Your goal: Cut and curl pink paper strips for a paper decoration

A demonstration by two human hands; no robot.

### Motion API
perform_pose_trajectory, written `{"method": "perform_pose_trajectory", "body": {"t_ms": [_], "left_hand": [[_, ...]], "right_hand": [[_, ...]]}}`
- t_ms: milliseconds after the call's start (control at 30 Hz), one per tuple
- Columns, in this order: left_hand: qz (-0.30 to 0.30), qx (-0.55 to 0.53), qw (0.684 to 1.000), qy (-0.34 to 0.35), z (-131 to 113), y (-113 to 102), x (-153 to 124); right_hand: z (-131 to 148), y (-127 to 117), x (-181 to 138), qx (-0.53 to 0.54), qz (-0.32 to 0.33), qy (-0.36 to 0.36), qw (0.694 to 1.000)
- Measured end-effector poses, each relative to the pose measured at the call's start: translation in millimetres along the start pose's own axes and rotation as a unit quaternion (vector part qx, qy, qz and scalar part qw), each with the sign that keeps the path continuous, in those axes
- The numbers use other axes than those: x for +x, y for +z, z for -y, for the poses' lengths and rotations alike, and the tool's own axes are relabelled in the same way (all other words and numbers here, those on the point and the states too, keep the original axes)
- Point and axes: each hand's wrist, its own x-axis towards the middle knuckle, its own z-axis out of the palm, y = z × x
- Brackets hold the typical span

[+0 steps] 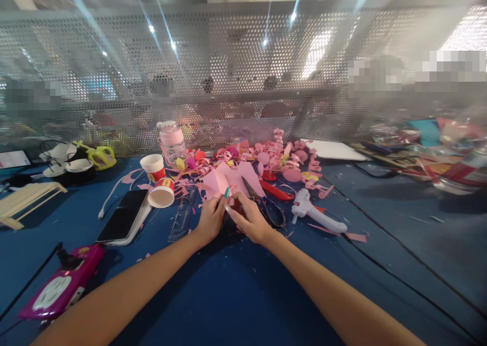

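My left hand (211, 216) and my right hand (253, 218) meet at mid-table, fingers pinched together and tips almost touching. A teal nail shows on the left hand. Whatever lies between the fingertips is too small and covered to make out; a bit of pink shows there. Just behind them lies a sheet of pink paper (218, 181) with cut edges. Dark-handled scissors (273, 211) rest by my right hand, their blades pointing up and left over the paper. A clear ruler (180, 218) is left of my left hand.
Pink paper curls and discs (291, 174) are heaped behind. To the right are a red-handled tool (277, 190) and a white glue gun (317, 214) with a trailing cord. Leftward are paper cups (162, 194), a phone (124, 216), a magenta power strip (63, 282) and a bottle (173, 140).
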Motion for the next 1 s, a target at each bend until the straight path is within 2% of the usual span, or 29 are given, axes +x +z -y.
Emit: {"method": "perform_pose_trajectory", "body": {"t_ms": [133, 233, 400, 500, 600, 733, 867, 1000], "left_hand": [[-0.010, -0.024, 1.000, 0.001, 2.5, -0.4, 1.3], [-0.013, -0.042, 0.999, 0.008, 5.7, -1.1, 2.6], [-0.014, -0.049, 0.999, -0.001, 7.4, -1.6, 3.2], [-0.027, -0.048, 0.998, 0.015, 6.2, -1.6, 1.7], [-0.023, -0.036, 0.998, 0.039, 4.6, -1.9, -0.2], [-0.007, 0.014, 0.999, 0.044, 2.4, -2.4, -1.0], [-0.016, 0.043, 0.998, 0.049, 1.6, -2.9, -0.9], [-0.030, 0.081, 0.995, 0.057, 1.5, -3.6, -1.8]], "right_hand": [[1.8, -9.7, -0.7, -0.097, 0.015, -0.050, 0.994], [4.0, -10.2, 0.1, -0.120, 0.010, -0.056, 0.991], [3.8, -3.8, 2.8, -0.022, -0.028, 0.006, 0.999], [2.1, 1.1, 4.2, 0.059, -0.046, 0.051, 0.996], [0.8, 3.7, 4.2, 0.092, -0.051, 0.067, 0.992], [0.6, 0.9, 2.5, 0.044, -0.028, 0.030, 0.998], [2.7, -5.7, 2.5, -0.056, -0.005, -0.026, 0.998], [5.2, -9.0, 4.6, -0.123, -0.022, -0.049, 0.991]]}}
